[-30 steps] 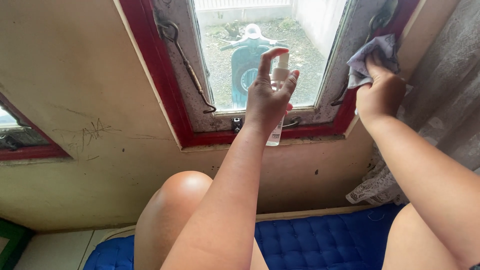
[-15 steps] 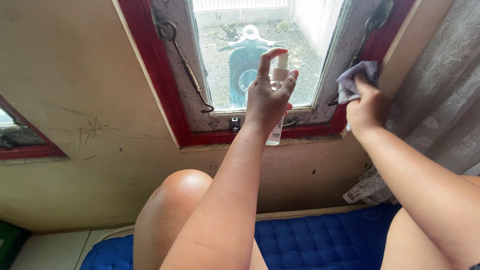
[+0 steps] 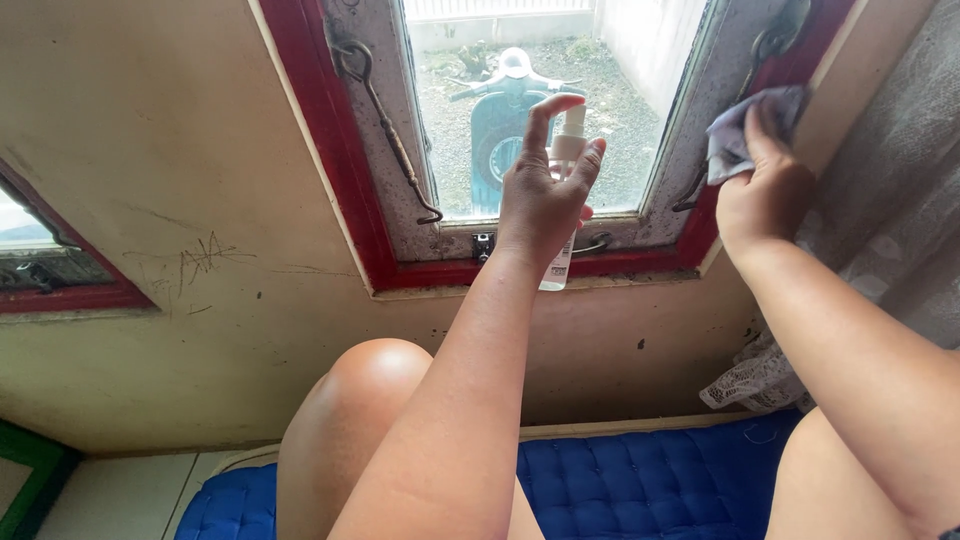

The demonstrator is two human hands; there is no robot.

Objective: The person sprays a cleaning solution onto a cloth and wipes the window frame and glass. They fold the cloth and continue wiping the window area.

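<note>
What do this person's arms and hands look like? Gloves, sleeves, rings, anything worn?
Both arms are bare along all that shows: no sleeves and no gloves. The left hand and right hand show no rings, and neither wrist carries a watch or band. The fingernails look short and plain, though they are small in this view. A dark sliver at the picture's lower right corner, by the right arm, cannot be identified.

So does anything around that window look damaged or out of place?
Mostly wear. The wall left of the red window frame carries dark scratched scribbles, and the grey inner frame looks grimy and weathered. A hook latch hangs loose. Nothing is spilled.
</note>
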